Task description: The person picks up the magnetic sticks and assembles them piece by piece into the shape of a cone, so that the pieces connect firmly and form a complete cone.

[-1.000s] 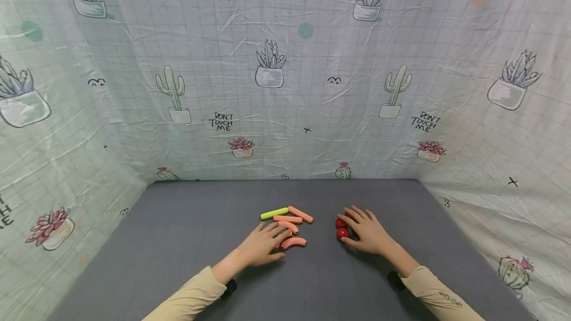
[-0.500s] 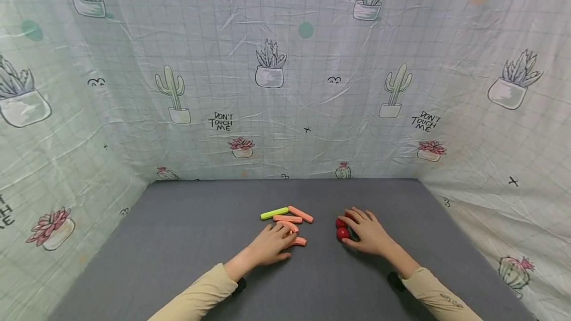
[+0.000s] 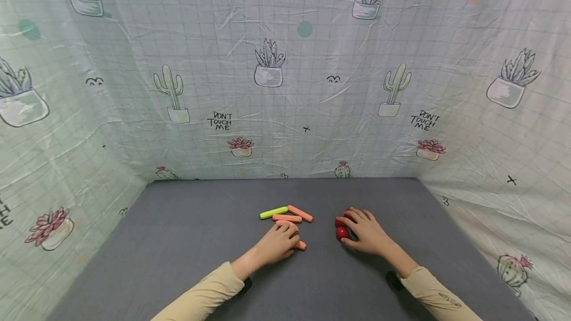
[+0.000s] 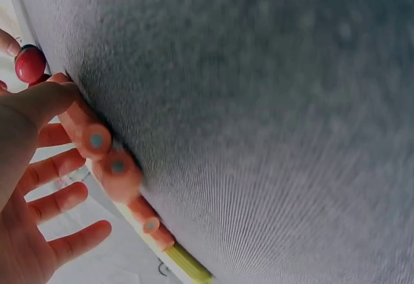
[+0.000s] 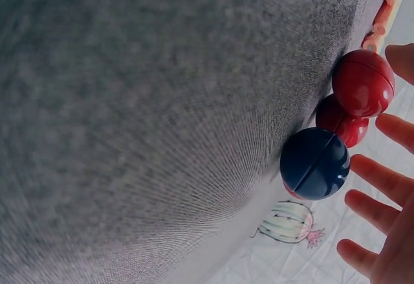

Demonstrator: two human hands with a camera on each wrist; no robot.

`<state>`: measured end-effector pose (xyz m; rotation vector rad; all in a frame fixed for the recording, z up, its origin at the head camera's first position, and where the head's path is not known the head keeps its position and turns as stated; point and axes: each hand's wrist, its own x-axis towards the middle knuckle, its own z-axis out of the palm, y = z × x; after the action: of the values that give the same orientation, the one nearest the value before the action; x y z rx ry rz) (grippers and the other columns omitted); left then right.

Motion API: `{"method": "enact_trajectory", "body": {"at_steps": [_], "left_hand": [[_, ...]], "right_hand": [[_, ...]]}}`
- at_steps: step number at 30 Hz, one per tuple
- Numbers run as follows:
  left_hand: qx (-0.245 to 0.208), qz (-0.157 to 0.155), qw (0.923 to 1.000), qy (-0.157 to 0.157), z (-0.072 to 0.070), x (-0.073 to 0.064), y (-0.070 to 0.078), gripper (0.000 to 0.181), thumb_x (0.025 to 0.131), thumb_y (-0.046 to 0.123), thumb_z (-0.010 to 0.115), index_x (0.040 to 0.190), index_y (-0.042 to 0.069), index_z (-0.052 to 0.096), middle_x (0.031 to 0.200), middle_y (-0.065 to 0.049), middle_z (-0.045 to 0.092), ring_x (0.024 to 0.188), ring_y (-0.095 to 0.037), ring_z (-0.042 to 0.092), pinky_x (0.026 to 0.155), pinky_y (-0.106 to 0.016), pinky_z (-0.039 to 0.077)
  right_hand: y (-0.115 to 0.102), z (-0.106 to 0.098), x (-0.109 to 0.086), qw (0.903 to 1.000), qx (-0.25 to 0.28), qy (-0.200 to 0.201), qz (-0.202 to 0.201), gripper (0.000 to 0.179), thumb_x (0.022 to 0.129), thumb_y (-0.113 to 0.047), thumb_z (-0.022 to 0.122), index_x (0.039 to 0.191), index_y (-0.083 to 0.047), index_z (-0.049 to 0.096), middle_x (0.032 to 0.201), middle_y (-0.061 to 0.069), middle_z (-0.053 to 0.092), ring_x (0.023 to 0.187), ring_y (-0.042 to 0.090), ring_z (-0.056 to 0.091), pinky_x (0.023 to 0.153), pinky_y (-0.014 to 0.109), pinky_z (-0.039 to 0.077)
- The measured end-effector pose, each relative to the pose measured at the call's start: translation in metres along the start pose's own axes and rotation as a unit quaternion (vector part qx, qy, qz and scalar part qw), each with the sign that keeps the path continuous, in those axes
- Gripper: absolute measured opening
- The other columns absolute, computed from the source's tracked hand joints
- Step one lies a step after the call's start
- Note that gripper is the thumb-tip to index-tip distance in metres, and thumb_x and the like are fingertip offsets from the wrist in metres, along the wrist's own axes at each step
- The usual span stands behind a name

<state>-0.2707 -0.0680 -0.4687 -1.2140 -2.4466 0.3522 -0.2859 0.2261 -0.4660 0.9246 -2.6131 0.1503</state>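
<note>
My left hand [image 3: 277,242] bends over a group of orange sticks with ribbed or smooth sides. Its thumb and forefinger pinch a curved orange stick [image 3: 301,245], the nearest of them, partly hidden under the fingers. In the left wrist view the thumb lies at the end of this stick [image 4: 79,112], and the other fingers are spread. My right hand [image 3: 368,232] reaches over several shiny balls with relaxed, spread fingers. A red ball [image 5: 363,83] lies by its thumb and forefinger. A dark blue ball [image 5: 315,163] with a seam is close to its middle fingertip, another red ball [image 5: 339,121] behind.
Beyond my left hand lie a lime-green stick [image 3: 274,213] and straight orange sticks, one slanted [image 3: 300,213] and one level [image 3: 287,219]. All rest on a dark grey tabletop [image 3: 200,222]. A cactus-print cloth [image 3: 285,113] walls the back and sides.
My left hand has moved right, and its thumb has drawn in toward the fingers. The nearest curved orange stick has turned slightly under it. My right hand has stayed nearly still over the balls.
</note>
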Motion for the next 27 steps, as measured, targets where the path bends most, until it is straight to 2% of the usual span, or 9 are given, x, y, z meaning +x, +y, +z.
{"method": "enact_trajectory", "body": {"at_steps": [7, 11, 18, 23, 27], "left_hand": [[-0.009, 0.009, 0.9999, -0.002, 0.0, 0.0012, 0.003, 0.018, 0.085, 0.032, 0.059, 0.1, 0.022, 0.059, 0.095, 0.005, 0.059, 0.089, -0.014, 0.051, 0.081, -0.03, 0.042], [-0.009, 0.013, 0.9998, -0.011, -0.0017, 0.0017, 0.0044, 0.02, 0.086, 0.03, 0.057, 0.104, 0.022, 0.06, 0.098, 0.005, 0.062, 0.093, -0.013, 0.053, 0.077, -0.029, 0.042], [-0.002, 0.012, 0.9998, -0.014, -0.0015, 0.0005, 0.0054, 0.023, 0.086, 0.03, 0.058, 0.108, 0.026, 0.06, 0.099, 0.006, 0.062, 0.094, -0.013, 0.053, 0.074, -0.029, 0.042], [-0.011, 0.002, 0.9999, -0.011, -0.0014, 0.0007, 0.0058, 0.015, 0.087, 0.03, 0.056, 0.101, 0.025, 0.06, 0.092, 0.006, 0.061, 0.087, -0.012, 0.051, 0.072, -0.029, 0.042], [-0.019, -0.014, 0.9996, -0.018, -0.0022, 0.0019, 0.005, 0.014, 0.088, 0.031, 0.054, 0.099, 0.025, 0.058, 0.094, 0.006, 0.061, 0.087, -0.013, 0.051, 0.077, -0.031, 0.042]], "right_hand": [[0.0012, 0.0014, 0.0, 0.9998, 0.003, 0.013, -0.015, 0.052, 0.072, -0.037, 0.07, 0.117, -0.015, 0.058, 0.112, 0.01, 0.056, 0.113, 0.033, 0.048, 0.089, 0.057, 0.032], [0.0021, 0.0027, -0.0004, 0.9994, 0.0, 0.023, -0.025, 0.052, 0.07, -0.035, 0.072, 0.115, -0.013, 0.058, 0.11, 0.011, 0.056, 0.109, 0.033, 0.049, 0.087, 0.057, 0.033], [0.0016, 0.0028, 0.0004, 0.9998, -0.013, 0.004, -0.018, 0.053, 0.071, -0.037, 0.071, 0.117, -0.015, 0.057, 0.113, 0.012, 0.055, 0.112, 0.033, 0.048, 0.089, 0.056, 0.033], [0.0, 0.0026, 0.0012, 0.9997, -0.017, 0.002, -0.015, 0.052, 0.071, -0.036, 0.072, 0.116, -0.015, 0.058, 0.113, 0.011, 0.055, 0.112, 0.034, 0.048, 0.09, 0.057, 0.032], [-0.0001, 0.0018, 0.0016, 0.9995, -0.023, 0.006, -0.019, 0.051, 0.07, -0.036, 0.072, 0.115, -0.015, 0.059, 0.112, 0.011, 0.055, 0.111, 0.034, 0.048, 0.09, 0.057, 0.033]]}}
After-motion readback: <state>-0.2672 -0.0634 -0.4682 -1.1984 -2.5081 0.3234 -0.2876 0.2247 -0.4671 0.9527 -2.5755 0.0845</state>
